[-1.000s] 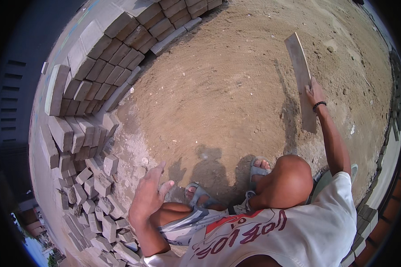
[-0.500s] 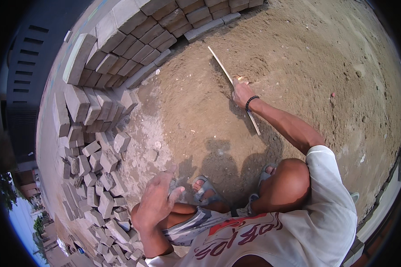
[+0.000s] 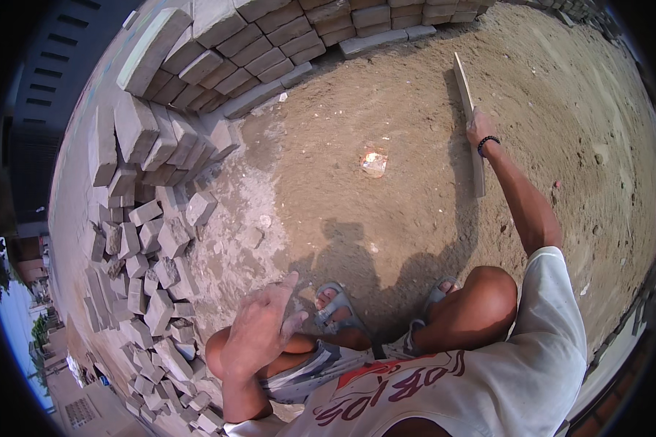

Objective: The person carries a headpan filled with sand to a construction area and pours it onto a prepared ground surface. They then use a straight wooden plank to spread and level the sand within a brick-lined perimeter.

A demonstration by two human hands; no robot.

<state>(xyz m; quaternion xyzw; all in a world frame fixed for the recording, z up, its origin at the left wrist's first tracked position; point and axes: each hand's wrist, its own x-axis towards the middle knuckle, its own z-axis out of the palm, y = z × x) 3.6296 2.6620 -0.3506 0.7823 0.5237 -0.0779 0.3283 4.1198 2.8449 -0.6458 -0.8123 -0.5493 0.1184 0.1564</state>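
My right hand (image 3: 479,127), with a dark beaded bracelet at its wrist, is closed around the middle of a long, thin wooden board (image 3: 462,81). The board stands on edge on the sandy ground (image 3: 415,204), off to the right. A crumpled scrap of litter, orange and white (image 3: 374,164), lies on the sand to the left of the board. Over my left knee, my dusty left hand (image 3: 261,325) hangs in the air, holding nothing, thumb and fingers apart.
Grey paving blocks (image 3: 233,44) stand stacked along the far left and back. Below them spreads a loose heap of blocks (image 3: 160,313). My sandalled feet (image 3: 335,306) rest on the ground close in front of me. A pale kerb (image 3: 605,379) runs along the right edge.
My right hand has swept the board to the right across the sand, uncovering the litter scrap. My left hand stays nearly in place over my knee.
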